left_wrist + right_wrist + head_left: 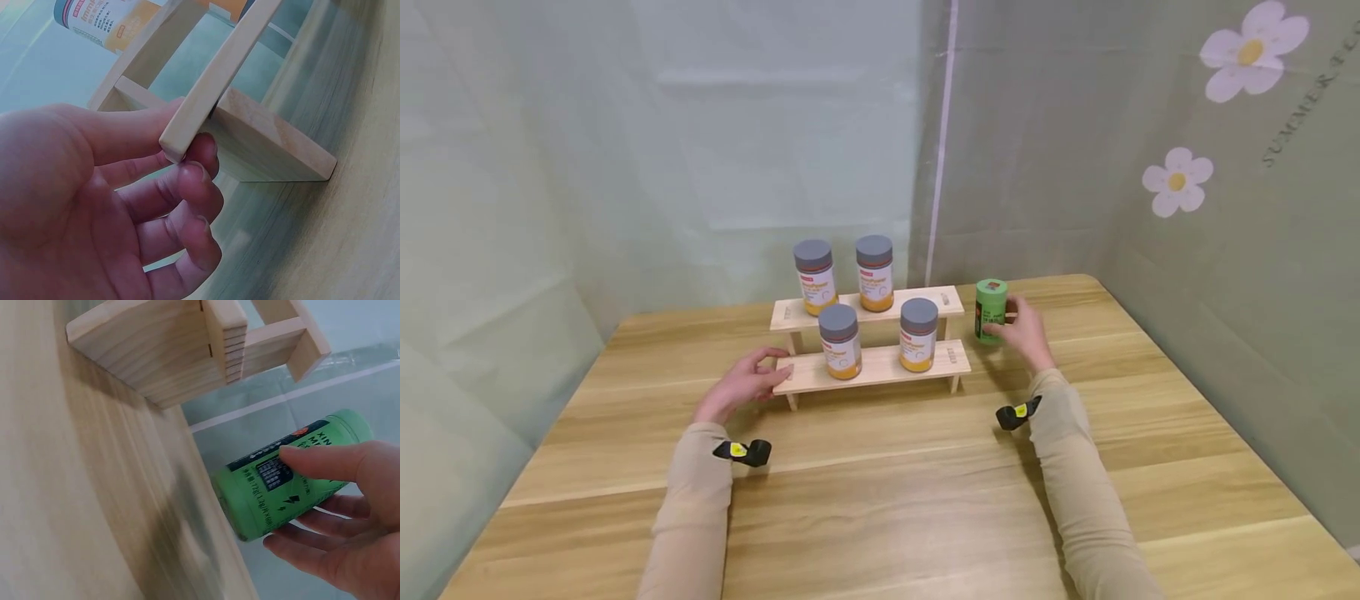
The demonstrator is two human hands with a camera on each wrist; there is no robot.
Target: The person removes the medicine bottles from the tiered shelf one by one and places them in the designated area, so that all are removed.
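My left hand (743,383) is at the left end of the lower tier of a two-step wooden display rack (880,372). In the left wrist view its thumb lies over the board end, with the curled fingers (203,184) underneath, pinching it. To the right of the rack, my right hand (1028,335) grips a green plastic jar (989,310) with a green lid. The right wrist view shows the thumb across the printed label of the jar (253,506) and the other fingers behind; its base is close over the table.
Grey-lidded supplement jars stand on the rack, two on the upper tier, including a left one (816,275), and two on the lower, including a right one (917,336). The wooden table (880,517) meets a pale curtain (737,150) behind and at the sides.
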